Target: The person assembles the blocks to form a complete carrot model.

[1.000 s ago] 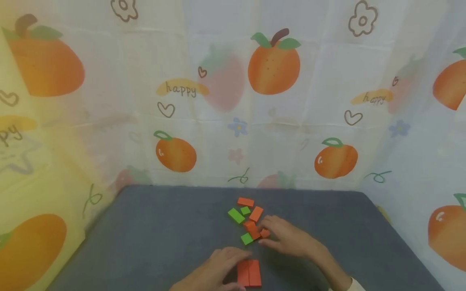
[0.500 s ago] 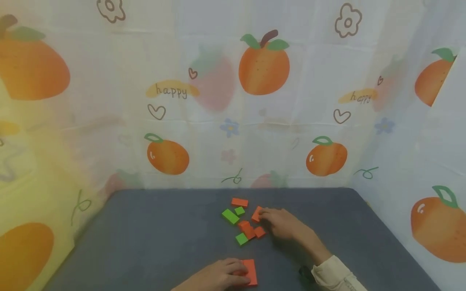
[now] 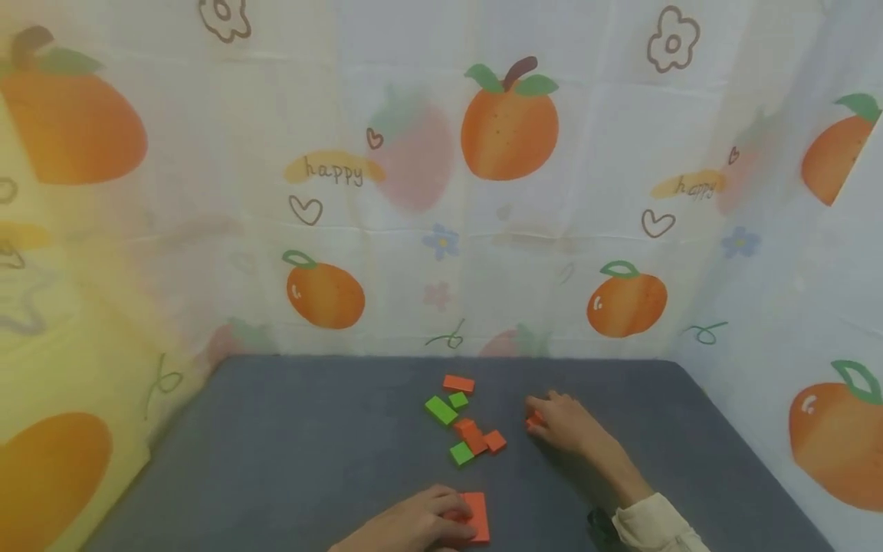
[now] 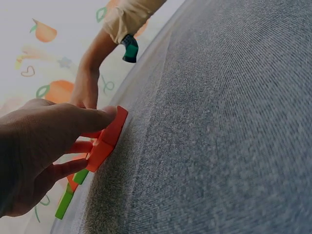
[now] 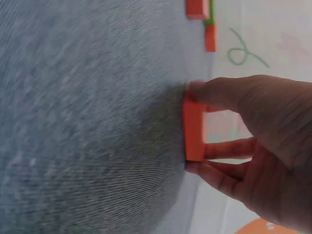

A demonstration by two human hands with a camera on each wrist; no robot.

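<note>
My right hand (image 3: 569,424) pinches a rectangular orange building block (image 5: 194,129) by its ends, low over the grey table, right of the scattered blocks. Thumb and fingers lie at opposite ends of it in the right wrist view. Near the front, my left hand (image 3: 421,520) holds two orange-red blocks (image 4: 102,151) lying side by side. The fingers partly cover this pair in the head view. Between the hands lie an orange block (image 3: 471,435), a small orange block (image 3: 495,441) and a green block (image 3: 461,453), close together.
Farther back lie a long green block (image 3: 441,410), a small green block (image 3: 458,400) and an orange block (image 3: 458,383). A grey cloth-covered table (image 3: 310,437) bears them all. Fruit-printed curtains (image 3: 414,307) stand behind and at both sides.
My right hand has reached to the back orange block, taken hold of it and drawn it rightward, away from the group. My left hand has settled over the orange-red pair.
</note>
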